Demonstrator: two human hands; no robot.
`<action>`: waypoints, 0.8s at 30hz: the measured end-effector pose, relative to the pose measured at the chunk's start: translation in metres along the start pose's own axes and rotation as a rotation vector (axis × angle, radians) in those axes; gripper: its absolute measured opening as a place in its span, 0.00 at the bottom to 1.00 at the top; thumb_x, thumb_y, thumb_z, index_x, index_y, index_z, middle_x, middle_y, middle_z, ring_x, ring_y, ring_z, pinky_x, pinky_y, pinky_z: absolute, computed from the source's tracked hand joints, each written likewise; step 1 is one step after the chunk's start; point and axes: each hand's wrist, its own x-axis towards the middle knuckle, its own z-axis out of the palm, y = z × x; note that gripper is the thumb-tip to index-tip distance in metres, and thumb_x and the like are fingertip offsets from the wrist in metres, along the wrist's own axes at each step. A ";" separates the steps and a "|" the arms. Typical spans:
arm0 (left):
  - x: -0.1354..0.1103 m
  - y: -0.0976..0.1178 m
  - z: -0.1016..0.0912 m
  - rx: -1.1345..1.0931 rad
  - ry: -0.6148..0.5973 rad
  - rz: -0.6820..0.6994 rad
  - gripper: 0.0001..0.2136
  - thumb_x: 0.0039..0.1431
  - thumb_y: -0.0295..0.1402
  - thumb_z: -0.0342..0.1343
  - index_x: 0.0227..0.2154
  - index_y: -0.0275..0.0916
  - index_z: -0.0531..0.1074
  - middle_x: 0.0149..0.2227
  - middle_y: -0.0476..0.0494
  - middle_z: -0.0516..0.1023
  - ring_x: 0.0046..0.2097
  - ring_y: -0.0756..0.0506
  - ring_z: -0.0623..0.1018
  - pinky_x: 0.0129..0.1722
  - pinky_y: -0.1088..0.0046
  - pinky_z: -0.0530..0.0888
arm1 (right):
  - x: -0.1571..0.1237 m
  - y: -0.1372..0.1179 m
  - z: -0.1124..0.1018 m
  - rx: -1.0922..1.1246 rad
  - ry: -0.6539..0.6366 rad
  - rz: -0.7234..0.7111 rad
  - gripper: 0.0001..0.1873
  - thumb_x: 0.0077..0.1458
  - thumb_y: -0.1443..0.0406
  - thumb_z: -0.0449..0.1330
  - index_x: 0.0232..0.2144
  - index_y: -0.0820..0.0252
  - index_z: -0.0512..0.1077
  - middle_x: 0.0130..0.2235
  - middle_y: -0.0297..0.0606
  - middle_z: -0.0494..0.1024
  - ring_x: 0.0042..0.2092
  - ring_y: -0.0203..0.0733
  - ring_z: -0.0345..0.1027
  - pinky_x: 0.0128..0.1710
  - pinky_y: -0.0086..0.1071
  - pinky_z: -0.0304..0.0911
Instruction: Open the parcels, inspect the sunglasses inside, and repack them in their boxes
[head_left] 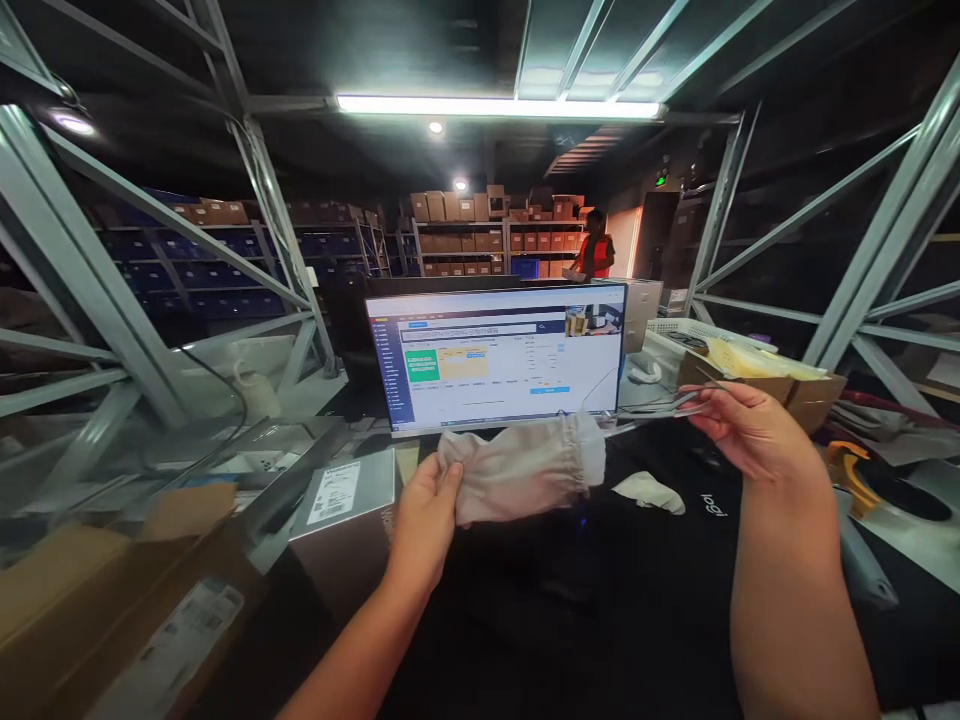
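My left hand (429, 505) is closed on the near end of a pale drawstring pouch (517, 475), held up in front of the monitor (495, 365). At the pouch's gathered mouth, on the right, some whitish material (592, 450) sticks out. My right hand (739, 425) pinches the thin grey drawstrings (645, 408), which stretch toward the mouth. What the pouch contains is hidden. Below the strings a crumpled white piece (651, 493) lies on the black desk mat (585, 620). A grey box with a label (352, 490) stands just left of my left hand.
Open cardboard boxes (82, 570) fill the lower left. On the right are a white basket (667, 330), a carton with yellowish packets (780, 390), and a yellow tape dispenser (855, 475). Metal rack posts flank the desk. A person in a red vest (595, 250) stands by the far shelves.
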 end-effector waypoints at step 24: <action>-0.019 0.021 0.000 0.202 -0.152 0.177 0.40 0.48 0.30 0.68 0.63 0.42 0.56 0.53 0.36 0.75 0.48 0.41 0.80 0.52 0.59 0.75 | -0.048 0.028 0.112 -0.150 -0.425 -0.155 0.06 0.44 0.63 0.74 0.24 0.55 0.81 0.33 0.39 0.83 0.37 0.46 0.79 0.35 0.34 0.76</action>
